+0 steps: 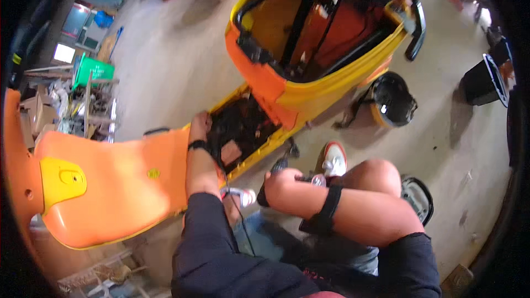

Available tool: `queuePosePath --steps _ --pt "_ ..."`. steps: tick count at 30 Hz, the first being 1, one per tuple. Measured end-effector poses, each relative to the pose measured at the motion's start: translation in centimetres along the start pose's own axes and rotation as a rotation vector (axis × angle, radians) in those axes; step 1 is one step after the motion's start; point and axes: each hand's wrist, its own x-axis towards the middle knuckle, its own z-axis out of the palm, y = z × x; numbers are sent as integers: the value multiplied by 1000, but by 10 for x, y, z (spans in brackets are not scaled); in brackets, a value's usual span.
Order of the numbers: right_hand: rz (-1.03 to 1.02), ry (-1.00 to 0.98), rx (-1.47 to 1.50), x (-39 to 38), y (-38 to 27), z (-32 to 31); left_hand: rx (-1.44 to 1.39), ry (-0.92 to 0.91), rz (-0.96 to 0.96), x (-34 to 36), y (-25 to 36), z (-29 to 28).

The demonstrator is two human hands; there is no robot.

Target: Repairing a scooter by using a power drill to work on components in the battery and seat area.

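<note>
My left hand (200, 127) is curled at the edge of an orange moulded panel (118, 182), beside an open black compartment (237, 132) in the yellow-and-orange vehicle body. My right hand (282, 187) grips a dark hand tool (279, 166), partly hidden by the hand, low beside the compartment's yellow rim. A thin cable hangs between my arms. Beyond the compartment rises the vehicle's hollow, yellow-edged front section (309, 49), with black bars and a red-orange interior.
A black-lined bucket (393, 99) and a black tub (476, 83) stand on the concrete floor to the right. A black-rimmed part (419, 198) lies behind my right knee. At the left are a green bin (94, 72), shelving and piled cardboard. A wooden stand is at the top.
</note>
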Motion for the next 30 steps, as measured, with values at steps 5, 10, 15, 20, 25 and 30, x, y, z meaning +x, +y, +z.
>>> queuePosePath --steps 5,10,15,20,25,30 --pt "-37 -98 31 4 14 -10 166 125 -545 19 35 20" --pt "-92 -112 -17 8 3 -9 300 158 -523 26 7 3" --pt "-38 -254 -29 21 -10 -8 372 197 -331 32 -21 -8" --pt "-78 -301 -80 45 -10 8 335 300 -285 19 -20 31" --pt "-187 -274 -25 10 -3 -20 -15 340 -400 22 -17 9" --pt "-115 -293 -17 24 5 -6 -45 271 -326 12 -10 39"
